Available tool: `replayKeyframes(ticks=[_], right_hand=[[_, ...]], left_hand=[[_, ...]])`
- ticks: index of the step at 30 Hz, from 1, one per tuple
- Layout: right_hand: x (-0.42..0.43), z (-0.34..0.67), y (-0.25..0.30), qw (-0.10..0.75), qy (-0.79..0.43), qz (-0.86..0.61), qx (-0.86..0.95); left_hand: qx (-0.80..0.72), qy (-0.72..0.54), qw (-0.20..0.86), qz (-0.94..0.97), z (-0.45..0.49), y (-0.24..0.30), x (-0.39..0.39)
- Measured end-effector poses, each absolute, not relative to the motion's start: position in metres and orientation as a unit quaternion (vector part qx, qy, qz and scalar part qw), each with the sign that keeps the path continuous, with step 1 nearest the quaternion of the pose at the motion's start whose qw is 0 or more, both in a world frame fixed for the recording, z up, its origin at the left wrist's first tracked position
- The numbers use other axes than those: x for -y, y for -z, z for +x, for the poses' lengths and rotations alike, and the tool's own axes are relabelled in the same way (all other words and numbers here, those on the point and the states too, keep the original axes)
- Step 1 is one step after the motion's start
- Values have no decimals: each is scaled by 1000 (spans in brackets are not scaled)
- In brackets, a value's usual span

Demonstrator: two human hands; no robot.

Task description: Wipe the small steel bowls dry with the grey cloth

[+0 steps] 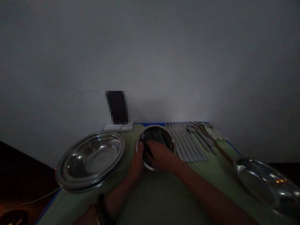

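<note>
Centrally, a round metal bowl (169,136) sits over the green tabletop (168,195), with a dark cloth (155,135) inside it. The left hand (138,162) grips the bowl at its left side: the thumb lies up at the rim, and the other fingers are mostly hidden behind the wall, so I cannot tell how far they are spread. The right hand (162,155) reaches in over the near right part of the rim, its fingers bent and drawn nearly together on the cloth; in this dim light the fingertips are hard to make out, but they seem to have hold of a fold. A dark band (101,207) circles the left wrist.

Left of the bowl stands a stack of wide, shiny basins (70,175). Just to its right, a row of forks (187,145) lies side by side, followed by several spoons (199,136) and some white-handled utensils (212,132). Near the right edge, a long oval metal dish (262,184) extends out of view, with a thin brown stick (223,151) leading up to its far end. Towards the wall (164,62), a blurred-out dark panel (119,107) rises above a white base (119,127).
</note>
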State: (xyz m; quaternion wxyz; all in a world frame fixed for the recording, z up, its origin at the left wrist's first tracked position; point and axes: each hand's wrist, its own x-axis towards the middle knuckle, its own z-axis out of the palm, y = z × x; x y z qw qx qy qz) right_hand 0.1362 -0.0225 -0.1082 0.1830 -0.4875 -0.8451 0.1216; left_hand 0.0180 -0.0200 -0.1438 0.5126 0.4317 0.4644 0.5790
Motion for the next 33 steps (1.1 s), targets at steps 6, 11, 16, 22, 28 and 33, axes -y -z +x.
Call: replayKeyframes(ticks=[6, 11, 16, 22, 28, 33], right_hand=[[20, 132, 114, 191, -105, -500, 838], [16, 137, 115, 209, -138, -506, 825], [8, 147, 119, 240, -174, -507, 809], [3, 145, 123, 242, -179, -503, 810], [4, 143, 123, 244, -186, -513, 802], [7, 142, 122, 254, -190, -511, 799]], left_hand=[[-476, -584, 497, 432, 20, 144, 15], [-479, -565, 476, 474, 19, 140, 24], [-446, -547, 284, 649, 7, 110, 63], [-449, -481, 119, 743, -25, 7, 34], [-660, -562, 26, 497, -79, -29, -101], [-655, -526, 90, 536, -104, 11, -144]])
